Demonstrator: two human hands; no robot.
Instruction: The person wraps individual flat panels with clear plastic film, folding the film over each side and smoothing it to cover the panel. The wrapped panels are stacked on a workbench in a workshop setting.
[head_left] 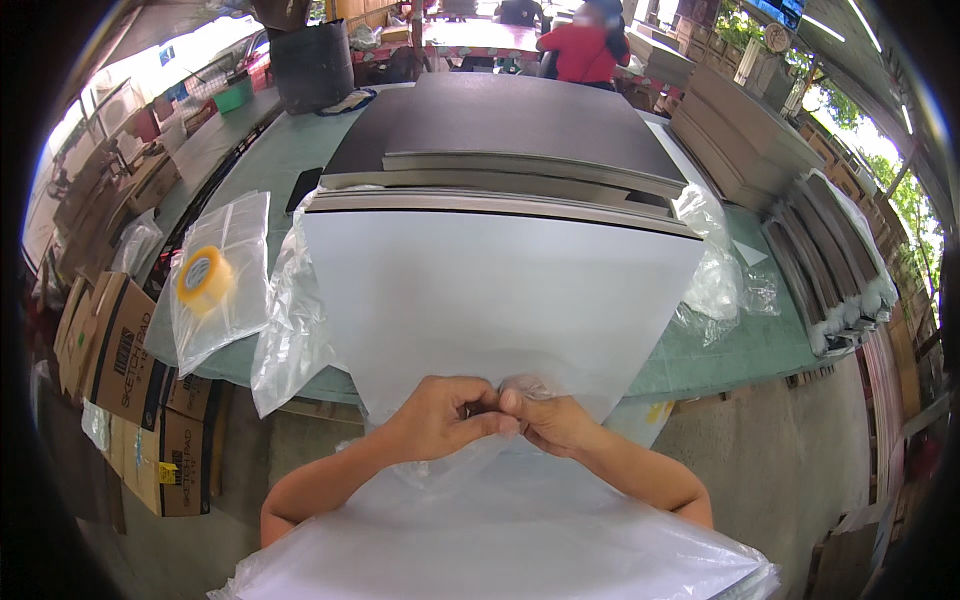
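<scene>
My left hand point(447, 415) and my right hand point(550, 418) meet in front of me, thumbs and fingers closed, pinching thin clear plastic. That plastic seems to belong to a large clear plastic bag point(480, 535) of pale flat sheets, nearest to me at the bottom of the view. What exactly lies between the fingertips is hidden. Just beyond my hands, large white boards point(500, 300) slope up to the table, their far edge lined in black. Behind them rests a stack of dark boards point(530, 115) with grey edges.
On the green table point(700, 370), a yellow tape roll point(203, 280) lies on clear plastic bags point(240, 220) at left. Wrapped boards point(830, 260) and a tall brown stack point(735, 135) stand right. Cartons point(125, 340) are at lower left. A person in red point(585, 50) sits far back.
</scene>
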